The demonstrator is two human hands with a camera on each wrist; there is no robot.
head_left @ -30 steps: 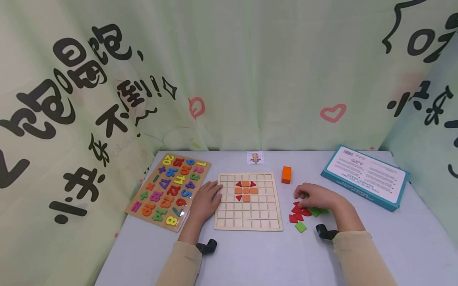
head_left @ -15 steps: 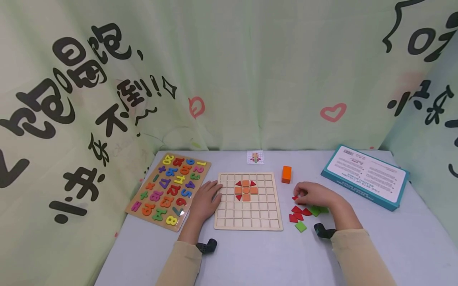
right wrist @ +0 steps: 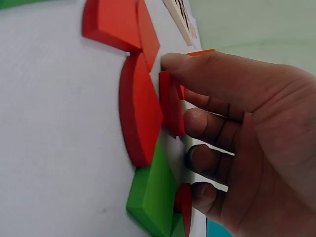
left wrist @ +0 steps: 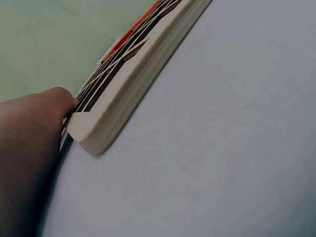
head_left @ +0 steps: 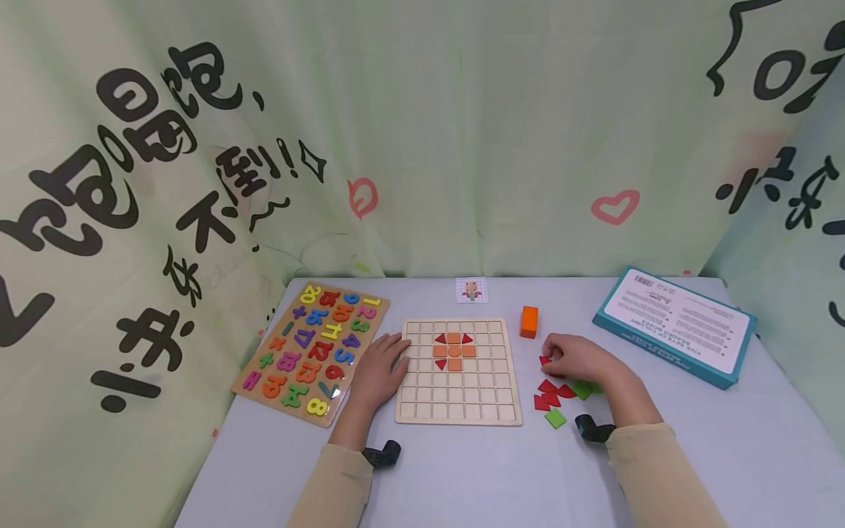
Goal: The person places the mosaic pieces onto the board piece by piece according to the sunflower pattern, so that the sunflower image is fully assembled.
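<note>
The right hand [head_left: 584,359] pinches a small, flat, pointed red piece [head_left: 544,360] between thumb and fingers, right of the pale wooden grid board [head_left: 488,403] and beyond the loose flat red pieces [head_left: 551,400]. It should be light, stiff and hard to break (wood or plastic, I can't tell), perhaps a little slick on its faces. Opposite edges look the best hold, leaving the underside free. The left hand [head_left: 381,372], well apart from the right, rests with fingers extended at the board's left edge.
</note>
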